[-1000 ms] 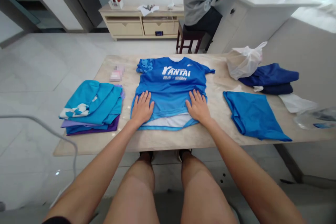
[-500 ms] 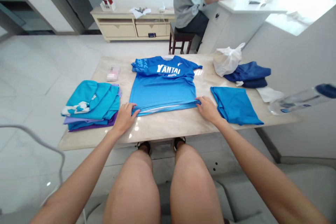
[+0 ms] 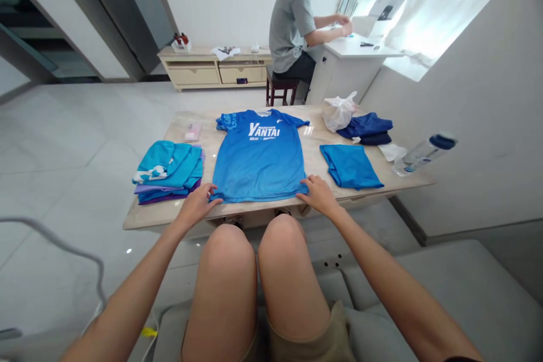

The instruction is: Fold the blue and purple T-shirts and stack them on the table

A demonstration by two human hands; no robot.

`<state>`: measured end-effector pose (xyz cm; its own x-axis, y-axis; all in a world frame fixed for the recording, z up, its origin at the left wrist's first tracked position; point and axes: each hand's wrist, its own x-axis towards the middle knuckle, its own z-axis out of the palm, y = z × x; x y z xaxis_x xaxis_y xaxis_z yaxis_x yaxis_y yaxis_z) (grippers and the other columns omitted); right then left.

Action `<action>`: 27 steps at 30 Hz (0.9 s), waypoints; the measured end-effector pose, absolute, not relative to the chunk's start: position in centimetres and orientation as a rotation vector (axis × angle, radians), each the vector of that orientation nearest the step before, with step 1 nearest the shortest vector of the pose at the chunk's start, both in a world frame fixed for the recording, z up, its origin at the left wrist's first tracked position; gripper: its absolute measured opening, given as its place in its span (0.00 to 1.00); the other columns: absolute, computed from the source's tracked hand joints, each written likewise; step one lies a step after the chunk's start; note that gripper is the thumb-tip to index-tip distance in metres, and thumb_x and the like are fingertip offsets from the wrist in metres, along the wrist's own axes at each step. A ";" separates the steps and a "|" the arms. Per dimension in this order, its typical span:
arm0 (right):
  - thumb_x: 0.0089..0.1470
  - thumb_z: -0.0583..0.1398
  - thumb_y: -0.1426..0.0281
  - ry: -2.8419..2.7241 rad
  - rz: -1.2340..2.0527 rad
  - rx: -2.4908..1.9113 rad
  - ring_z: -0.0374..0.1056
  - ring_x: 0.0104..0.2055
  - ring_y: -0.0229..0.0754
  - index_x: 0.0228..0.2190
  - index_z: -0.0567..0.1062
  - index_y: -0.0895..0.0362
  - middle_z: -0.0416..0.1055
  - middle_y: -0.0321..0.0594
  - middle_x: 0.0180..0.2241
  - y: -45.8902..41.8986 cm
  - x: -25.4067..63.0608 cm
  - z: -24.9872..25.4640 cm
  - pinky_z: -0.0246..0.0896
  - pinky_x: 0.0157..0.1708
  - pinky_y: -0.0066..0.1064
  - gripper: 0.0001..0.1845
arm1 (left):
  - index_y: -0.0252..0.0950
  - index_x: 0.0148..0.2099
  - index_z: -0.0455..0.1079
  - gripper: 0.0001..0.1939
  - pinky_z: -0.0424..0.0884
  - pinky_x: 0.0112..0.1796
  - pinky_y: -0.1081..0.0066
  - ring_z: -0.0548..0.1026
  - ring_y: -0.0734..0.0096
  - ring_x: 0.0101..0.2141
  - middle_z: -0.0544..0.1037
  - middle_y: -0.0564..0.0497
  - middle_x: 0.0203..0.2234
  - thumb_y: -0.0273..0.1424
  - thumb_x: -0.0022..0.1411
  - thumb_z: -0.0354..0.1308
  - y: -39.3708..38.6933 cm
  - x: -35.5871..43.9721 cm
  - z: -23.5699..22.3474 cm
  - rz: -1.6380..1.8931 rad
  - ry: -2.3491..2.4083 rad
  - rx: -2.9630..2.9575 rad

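Observation:
A blue running jersey [image 3: 258, 161] printed "YANTAI" lies flat and face up on a marble table [image 3: 156, 218], its collar away from me. My left hand [image 3: 195, 206] is at the hem's near left corner, with fingers curled on the cloth. At the opposite corner, my right hand [image 3: 318, 195] pinches the hem between fingertips and thumb. To the left stands a folded stack of turquoise and purple clothes [image 3: 167, 169]. A folded blue garment [image 3: 350, 167] lies to the right.
Navy clothes [image 3: 365, 129], a white plastic bag [image 3: 338, 112], white paper [image 3: 392, 151], a water bottle [image 3: 424, 153] and a small pink packet [image 3: 192, 132] lie on the table. Beyond it, a seated person [image 3: 291, 28] works at a white counter [image 3: 360, 48].
The jersey's lower part, bunched a moment ago, now lies spread flat. Both hands have moved outward along the hem to its corners. The view has tilted upward, showing more of the room.

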<state>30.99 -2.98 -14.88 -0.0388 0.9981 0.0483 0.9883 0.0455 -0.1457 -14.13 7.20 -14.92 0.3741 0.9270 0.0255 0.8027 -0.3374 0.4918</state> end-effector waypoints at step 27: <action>0.70 0.56 0.72 -1.935 0.273 -2.278 0.79 0.53 0.52 0.50 0.84 0.58 0.83 0.53 0.49 -8.2 33.0 -10.1 0.69 0.50 0.34 0.17 | 0.42 0.42 0.80 0.15 0.75 0.42 0.62 0.85 0.48 0.42 0.87 0.42 0.36 0.46 0.64 0.60 0.8 -15.4 -9.4 0.209 1.486 2.097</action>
